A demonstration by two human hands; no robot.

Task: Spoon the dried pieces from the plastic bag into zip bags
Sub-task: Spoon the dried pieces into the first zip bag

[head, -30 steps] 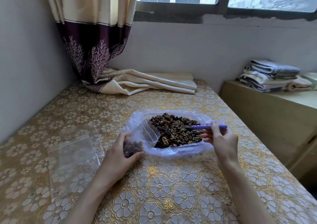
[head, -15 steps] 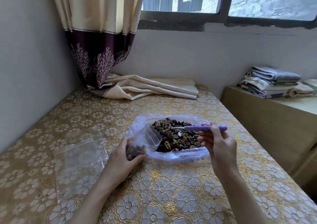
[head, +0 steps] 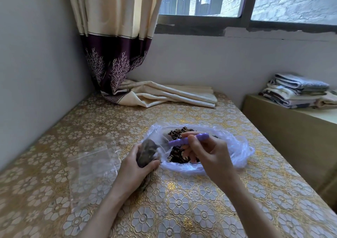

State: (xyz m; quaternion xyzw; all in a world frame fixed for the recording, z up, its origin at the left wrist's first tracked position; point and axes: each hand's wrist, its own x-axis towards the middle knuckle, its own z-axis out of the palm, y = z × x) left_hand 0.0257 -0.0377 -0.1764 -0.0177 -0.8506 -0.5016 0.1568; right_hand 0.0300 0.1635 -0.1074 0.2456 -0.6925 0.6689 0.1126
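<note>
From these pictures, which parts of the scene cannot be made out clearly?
- Head view: bowl of the purple plastic spoon, motion-blurred and lost against the small clear zip bag held by the left hand.
- How full that bag is: blurred.
- Part of the dark dried pieces, hidden behind the right hand.

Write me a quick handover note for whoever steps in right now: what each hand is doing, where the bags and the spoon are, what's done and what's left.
Left hand grips a small zip bag, partly filled with dried pieces, held at the near left edge of the plastic bag.
Right hand pinches the purple spoon by its handle, over the open plastic bag, bowl end aimed toward the zip bag's mouth. The bowl is blurred, so I cannot tell whether it is loaded.
Dried pieces: plenty remain in the plastic bag.
Empty zip bags lie flat on the table, left of the left hand.
Left: finish filling this zip bag, then fill the empty ones.
</note>
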